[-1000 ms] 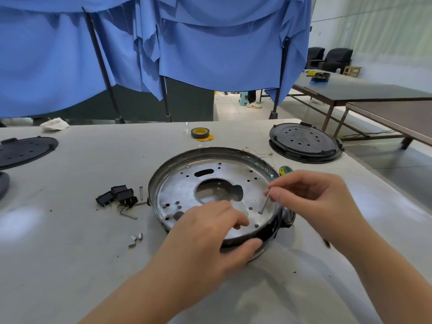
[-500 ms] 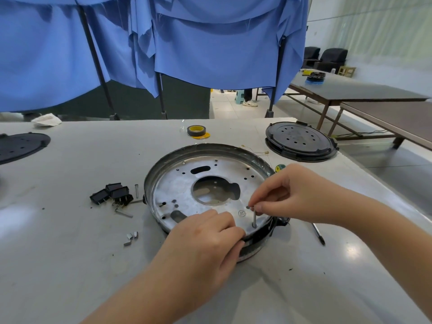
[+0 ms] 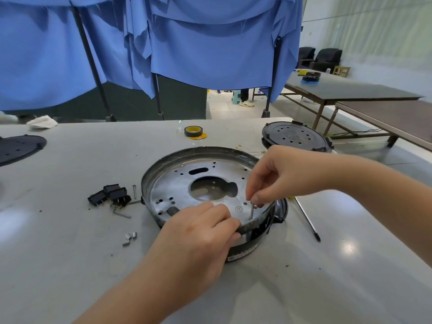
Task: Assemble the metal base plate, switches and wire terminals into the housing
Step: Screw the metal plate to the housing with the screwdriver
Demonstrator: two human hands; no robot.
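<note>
Right hand (image 3: 278, 181) pinches an upright screw (image 3: 252, 210) over the base plate (image 3: 215, 169); left hand (image 3: 201, 232) grips the housing (image 3: 257, 242) rim. Risk: screw tilts, misses its hole.

base plate (image 3: 217, 174): bare metal, dull brushed silver, matt
housing (image 3: 247, 247): black plastic, glossy wall
pin (image 3: 251, 210): plain metal, smooth
switches (image 3: 109, 195): black plastic, semi-gloss
counter (image 3: 70, 253): smooth grey surface, slight sheen
curtain (image 3: 210, 43): blue cloth, matt, frayed edges
far lid (image 3: 294, 136): black plastic, matt
</note>
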